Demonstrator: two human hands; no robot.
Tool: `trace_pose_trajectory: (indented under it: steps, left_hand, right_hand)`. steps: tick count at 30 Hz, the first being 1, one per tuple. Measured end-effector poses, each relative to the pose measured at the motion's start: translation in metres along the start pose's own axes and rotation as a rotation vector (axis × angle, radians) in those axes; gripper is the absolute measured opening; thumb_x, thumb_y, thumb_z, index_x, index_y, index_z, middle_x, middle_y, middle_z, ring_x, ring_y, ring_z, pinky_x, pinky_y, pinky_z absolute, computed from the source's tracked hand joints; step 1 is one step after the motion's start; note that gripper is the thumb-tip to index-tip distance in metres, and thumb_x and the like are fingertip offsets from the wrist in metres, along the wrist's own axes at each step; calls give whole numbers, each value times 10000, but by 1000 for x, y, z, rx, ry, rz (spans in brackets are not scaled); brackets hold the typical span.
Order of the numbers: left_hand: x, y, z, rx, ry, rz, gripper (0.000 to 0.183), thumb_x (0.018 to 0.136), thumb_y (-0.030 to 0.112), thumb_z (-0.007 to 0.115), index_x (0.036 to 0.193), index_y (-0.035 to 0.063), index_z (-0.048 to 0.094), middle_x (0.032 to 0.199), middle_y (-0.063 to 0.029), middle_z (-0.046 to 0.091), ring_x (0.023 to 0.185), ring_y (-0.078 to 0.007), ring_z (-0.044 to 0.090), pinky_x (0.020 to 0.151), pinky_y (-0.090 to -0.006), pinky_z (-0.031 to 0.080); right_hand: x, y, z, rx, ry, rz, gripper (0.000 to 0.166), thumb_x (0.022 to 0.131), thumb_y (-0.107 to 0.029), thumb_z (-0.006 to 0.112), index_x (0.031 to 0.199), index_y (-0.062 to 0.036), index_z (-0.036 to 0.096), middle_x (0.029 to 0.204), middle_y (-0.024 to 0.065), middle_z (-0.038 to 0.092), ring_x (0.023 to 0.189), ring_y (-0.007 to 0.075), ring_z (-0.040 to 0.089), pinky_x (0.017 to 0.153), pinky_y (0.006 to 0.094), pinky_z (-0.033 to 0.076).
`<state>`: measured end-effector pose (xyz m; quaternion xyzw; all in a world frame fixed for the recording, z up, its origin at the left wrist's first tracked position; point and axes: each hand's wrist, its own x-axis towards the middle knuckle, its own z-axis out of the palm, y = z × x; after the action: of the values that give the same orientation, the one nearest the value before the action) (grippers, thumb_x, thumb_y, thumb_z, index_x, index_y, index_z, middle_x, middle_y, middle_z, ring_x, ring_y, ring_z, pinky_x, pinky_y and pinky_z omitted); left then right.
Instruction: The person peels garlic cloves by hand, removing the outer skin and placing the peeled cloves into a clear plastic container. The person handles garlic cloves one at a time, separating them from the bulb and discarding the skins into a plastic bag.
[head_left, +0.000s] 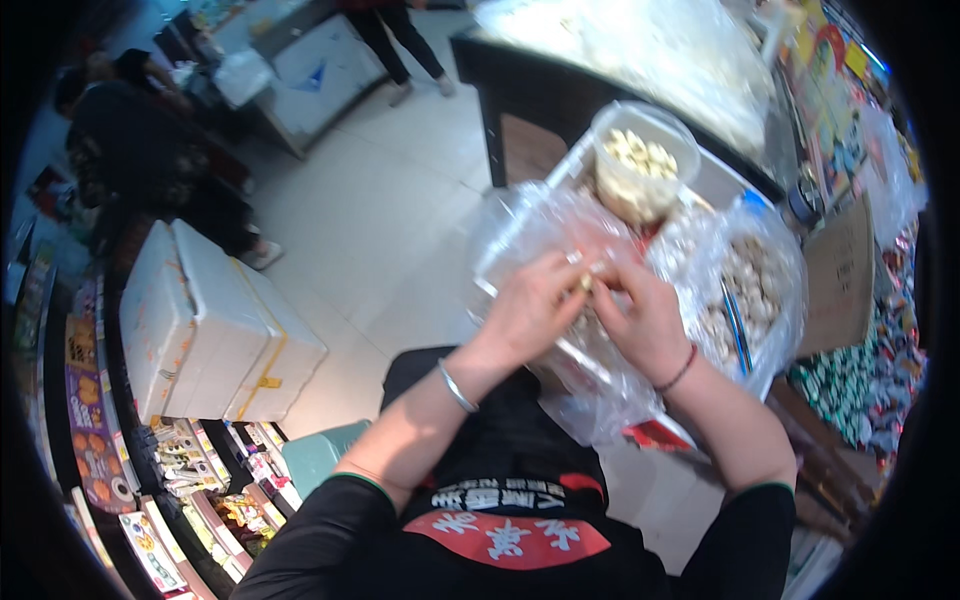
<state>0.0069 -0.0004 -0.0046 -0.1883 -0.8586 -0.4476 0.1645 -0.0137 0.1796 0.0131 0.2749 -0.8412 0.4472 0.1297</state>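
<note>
Between the fingertips of my left hand (534, 304) and my right hand (637, 311) is a small pale garlic clove (586, 282), pinched by both. Beneath them spreads a clear plastic bag (517, 225), its contents mostly hidden by my hands. Beyond my hands, a round clear plastic tub (637, 191) holds many peeled cloves (641, 154). At the right, a second clear plastic bag (787, 300) contains unpeeled garlic (750, 281), with a blue pen (736, 326) lying on it. These things rest on a white tray (731, 180).
White foam boxes (217, 360) stand on the floor at left, near snack shelves (202, 517). A dark-edged table (540, 86) with plastic-covered goods is ahead. A cardboard box (840, 277) and wrapped sweets (836, 390) are at right. Several other people stand farther off.
</note>
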Motion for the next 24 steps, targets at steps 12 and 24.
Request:
trace_pose_trajectory:
  steps: [12, 24]
  left_hand:
    - [-4, 0, -1, -30, 25, 36, 448, 877, 63, 686, 1324, 78, 650, 1048, -147, 660, 902, -349, 679, 777, -385, 561]
    - [-3, -1, -11, -328, 154, -69, 403, 969, 102, 686, 1348, -10, 609, 993, -87, 638, 809, -122, 593, 717, -268, 498]
  right_hand:
    - [-1, -3, 2, -24, -21, 51, 57, 861, -54, 685, 884, -3, 678, 813, 175, 708, 727, 321, 721, 636, 398, 555]
    - [10, 27, -8, 109, 55, 199, 69, 917, -19, 605, 980, 7, 616, 801, 104, 659, 663, 161, 629, 606, 299, 496]
